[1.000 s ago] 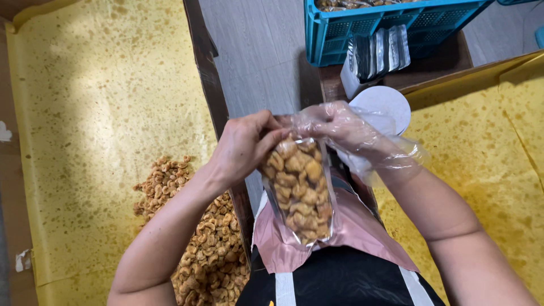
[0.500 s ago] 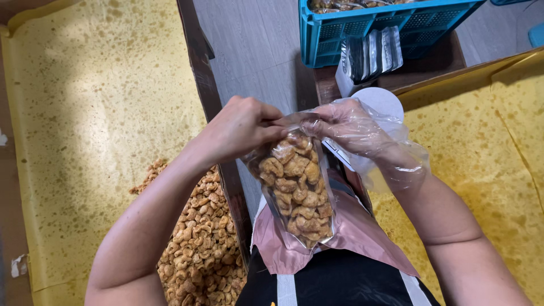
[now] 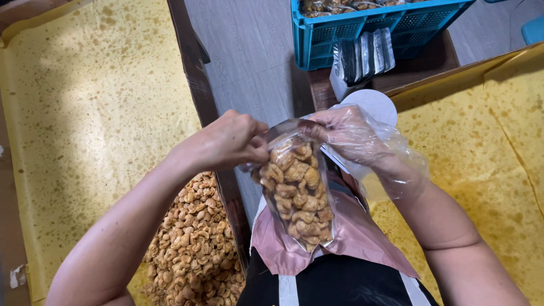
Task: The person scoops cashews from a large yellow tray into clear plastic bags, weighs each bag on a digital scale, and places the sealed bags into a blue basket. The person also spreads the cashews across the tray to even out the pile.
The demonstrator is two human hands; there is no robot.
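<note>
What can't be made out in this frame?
Head view only:
- Mouth of the clear plastic pouch of fried snacks: covered by the bare left hand and the plastic-gloved right hand, so sealed or open is unclear.
- Blue plastic crate: cut off by top edge.
- Silver packets: too small.
</note>
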